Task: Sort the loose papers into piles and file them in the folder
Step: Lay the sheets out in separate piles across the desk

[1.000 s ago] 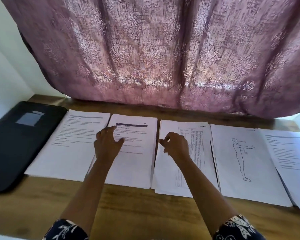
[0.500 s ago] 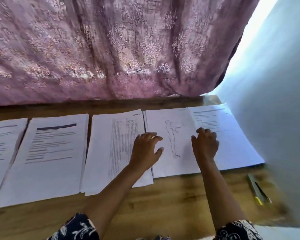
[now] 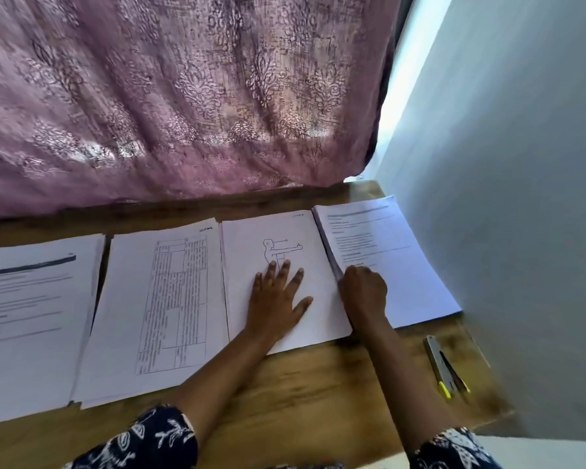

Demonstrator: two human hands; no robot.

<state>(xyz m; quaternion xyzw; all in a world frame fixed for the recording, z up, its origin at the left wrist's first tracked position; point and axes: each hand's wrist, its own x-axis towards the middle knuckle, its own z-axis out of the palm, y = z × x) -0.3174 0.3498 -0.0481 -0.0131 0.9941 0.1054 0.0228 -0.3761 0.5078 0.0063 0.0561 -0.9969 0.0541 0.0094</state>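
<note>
Several white paper piles lie in a row on the wooden desk (image 3: 301,384). My left hand (image 3: 278,296) rests flat, fingers spread, on the pile topped by a line drawing of a figure (image 3: 251,245). Its right-hand neighbour is a pile of printed text (image 3: 410,265), whose left edge stands slightly raised. My right hand (image 3: 364,292) is curled at that raised edge and grips it; its fingertips are hidden. Further left lie a pile topped by a table sheet (image 3: 132,299) and a pile with a dark header bar (image 3: 24,316). The folder is out of view.
A pink patterned curtain (image 3: 183,113) hangs down to the desk's back edge. A grey wall (image 3: 521,198) closes the right side, close to the text pile. A grey stapler with yellow-tipped pens (image 3: 442,367) lies near the desk's right front corner.
The view and both hands shifted right, from the middle piles to the figure pile and the rightmost text pile. The left hand now lies flat on the drawing; the right curled onto the text pile's edge.
</note>
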